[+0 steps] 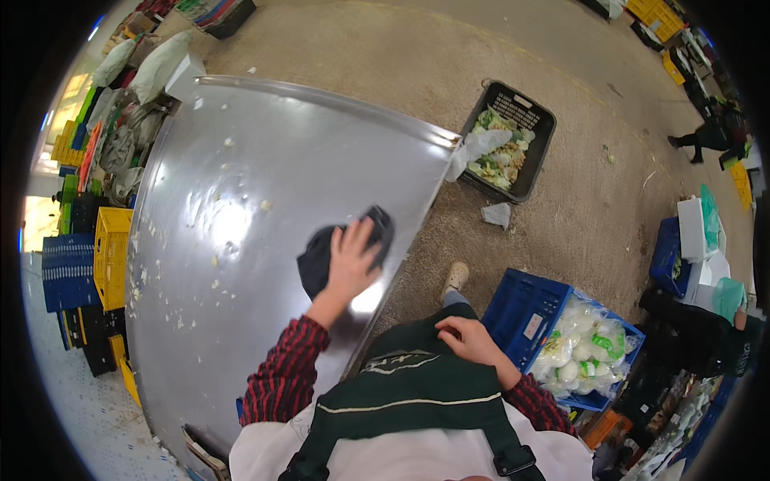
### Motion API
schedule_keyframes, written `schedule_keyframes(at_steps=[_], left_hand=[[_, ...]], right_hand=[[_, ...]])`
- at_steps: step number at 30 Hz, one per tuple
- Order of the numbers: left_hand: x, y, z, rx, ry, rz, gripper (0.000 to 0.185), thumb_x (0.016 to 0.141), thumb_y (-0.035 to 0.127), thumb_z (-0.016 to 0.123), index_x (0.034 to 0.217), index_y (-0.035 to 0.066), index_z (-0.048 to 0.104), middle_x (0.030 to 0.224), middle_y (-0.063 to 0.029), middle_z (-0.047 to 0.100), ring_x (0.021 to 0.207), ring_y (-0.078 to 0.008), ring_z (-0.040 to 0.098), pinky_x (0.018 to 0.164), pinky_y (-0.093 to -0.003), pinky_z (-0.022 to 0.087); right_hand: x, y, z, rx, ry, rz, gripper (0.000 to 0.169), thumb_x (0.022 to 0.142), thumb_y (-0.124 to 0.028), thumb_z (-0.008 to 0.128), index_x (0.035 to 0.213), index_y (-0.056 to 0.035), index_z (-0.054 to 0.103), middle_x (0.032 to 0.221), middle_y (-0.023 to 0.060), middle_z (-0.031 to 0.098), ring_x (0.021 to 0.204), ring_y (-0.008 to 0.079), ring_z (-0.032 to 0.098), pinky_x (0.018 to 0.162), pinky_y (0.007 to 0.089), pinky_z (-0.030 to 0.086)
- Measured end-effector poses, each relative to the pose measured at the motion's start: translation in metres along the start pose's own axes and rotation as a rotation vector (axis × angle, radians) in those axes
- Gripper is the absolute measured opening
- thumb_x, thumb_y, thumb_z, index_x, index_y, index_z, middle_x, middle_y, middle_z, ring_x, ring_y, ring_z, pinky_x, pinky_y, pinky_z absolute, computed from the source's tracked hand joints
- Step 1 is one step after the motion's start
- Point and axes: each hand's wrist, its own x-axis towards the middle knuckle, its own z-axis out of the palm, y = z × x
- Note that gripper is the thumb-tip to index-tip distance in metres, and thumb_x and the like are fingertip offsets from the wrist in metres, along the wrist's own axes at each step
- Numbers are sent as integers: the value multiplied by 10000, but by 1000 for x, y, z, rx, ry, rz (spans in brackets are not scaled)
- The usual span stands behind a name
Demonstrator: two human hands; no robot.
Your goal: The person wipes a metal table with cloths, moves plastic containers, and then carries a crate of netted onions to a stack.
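My left hand (355,255) presses down on a dark cloth (317,260) with its fingers spread. The cloth lies bunched on a shiny metal table (283,150), near the edge closest to me. Small pale vegetable scraps (144,276) are scattered over the table, mostly along its left side. My right hand (472,340) hangs in front of my dark green apron (409,385), loosely curled with nothing visible in it.
A black crate (541,162) of leafy trimmings stands on the floor past the table's corner. To my right, a blue crate (523,312) holds bagged white vegetables (580,355). Yellow crates (113,258) line the left. Another person (716,135) is at far right.
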Motion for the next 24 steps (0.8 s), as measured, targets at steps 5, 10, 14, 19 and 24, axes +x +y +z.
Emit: schedule_keyframes(at_steps=[5,10,14,19,24], left_hand=[[89,-86,15,360,260,-442,339,740,215,670,916,-75,664,1403,-223,415,1306,-370,376,1050,-553,275],[104,-112,22,489,273,-576,487,815,329,656,1136,-33,603,1465,-255,318,1359,-417,287,1077,-576,235],[117,-76,33,671,163,-958,684,855,522,585,1367,84,472,1443,-314,298,1318,-490,297,1061,-576,270],[128,-97,34,665,199,-1063,566,838,440,612,1248,51,565,1320,-270,476,1166,-443,487,934,-514,432],[72,-214,-1,154,805,-1390,539,842,403,611,1089,-76,625,1038,-246,649,925,-383,634,803,-476,517]], right_hand=[[35,20,-136,-153,151,-70,180,839,-162,623,967,-41,659,903,154,664,792,322,653,703,385,517],[67,65,-256,-145,335,128,225,832,-174,610,997,-29,659,914,185,658,814,354,638,718,416,508],[59,91,-310,-332,403,208,280,829,-201,640,1045,-22,646,922,182,667,849,347,643,756,418,506],[34,134,-319,-142,542,372,412,836,-314,682,1112,-15,621,1046,183,657,960,322,639,842,390,503],[33,207,-322,-107,474,650,841,799,-545,667,1434,-82,367,1435,307,324,1282,451,396,1065,440,348]])
